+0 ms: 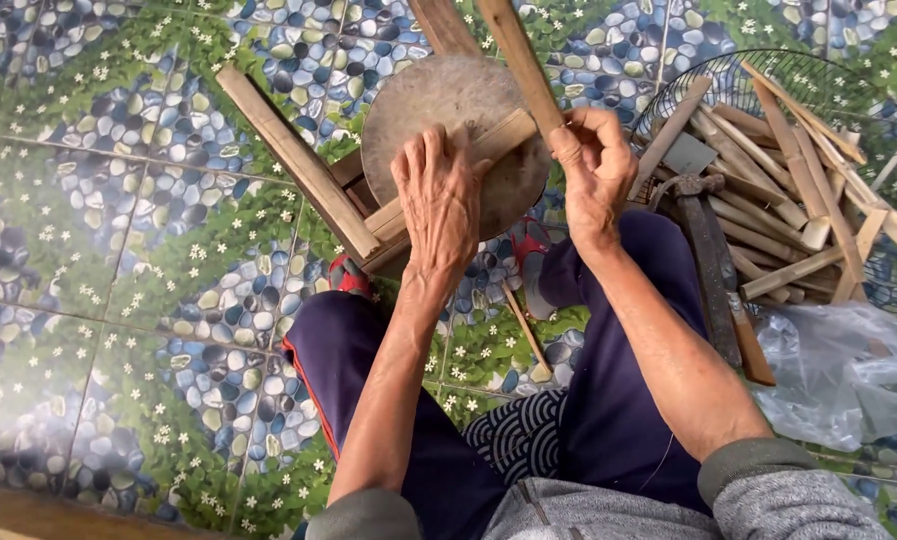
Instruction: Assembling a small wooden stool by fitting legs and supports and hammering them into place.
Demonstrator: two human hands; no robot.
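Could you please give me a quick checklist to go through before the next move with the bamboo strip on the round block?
1. Left hand pressed flat on the flat bamboo piece across the round block: ok.
2. Right hand closed around the bamboo strip: ok.
3. Strip's lower end seated on the block: cannot tell, hidden by the hand.
4. Heavy knife lying apart from both hands: ok.
5. Cut sticks piled on the fan guard, off the block: ok.

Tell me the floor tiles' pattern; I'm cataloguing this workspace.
The floor tiles show blue and grey pebbles among green leaves with small white flowers, clearest in the head view.
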